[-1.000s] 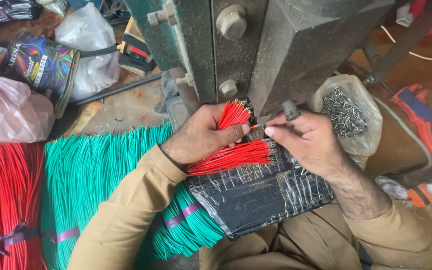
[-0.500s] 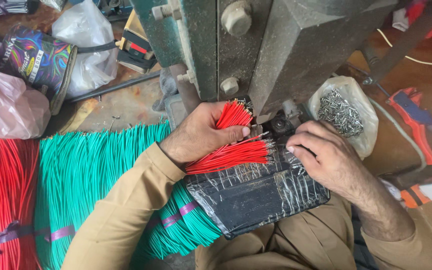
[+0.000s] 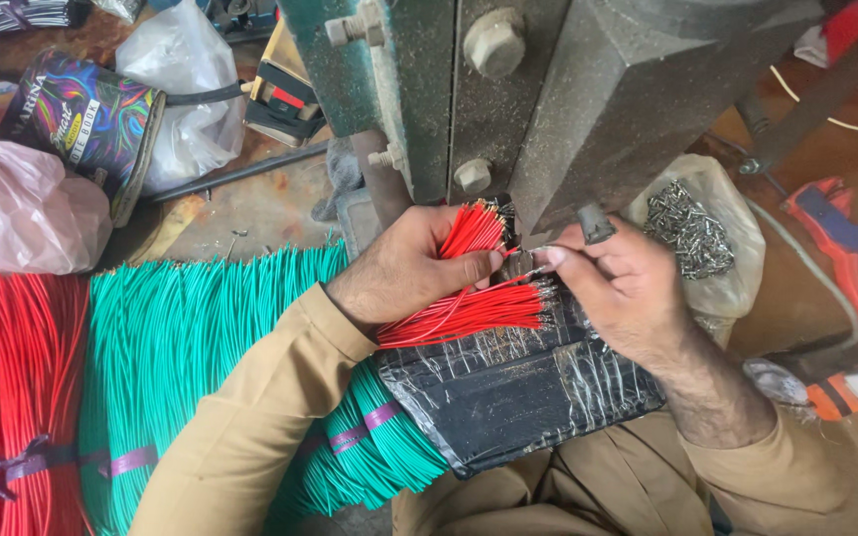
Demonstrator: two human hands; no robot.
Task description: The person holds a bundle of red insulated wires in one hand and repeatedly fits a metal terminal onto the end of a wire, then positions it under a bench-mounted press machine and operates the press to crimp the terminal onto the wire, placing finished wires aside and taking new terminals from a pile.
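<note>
Red wires held at the press, both hands engaged.

The left hand (image 3: 404, 268) is closed around a fanned bunch of red wires (image 3: 469, 303), thin, short and equal in length, with small metal tips at their right ends. The bunch lies at centre, on a black pad (image 3: 508, 392) wrapped in clear tape, just near of the grey-green press (image 3: 548, 89). The right hand (image 3: 628, 288) pinches a single small metal piece between thumb and forefinger, its grip closed, touching the wire tips below the press. A bag of metal terminals (image 3: 692, 233) sits right. Green wires (image 3: 191, 347) lie left.
</note>
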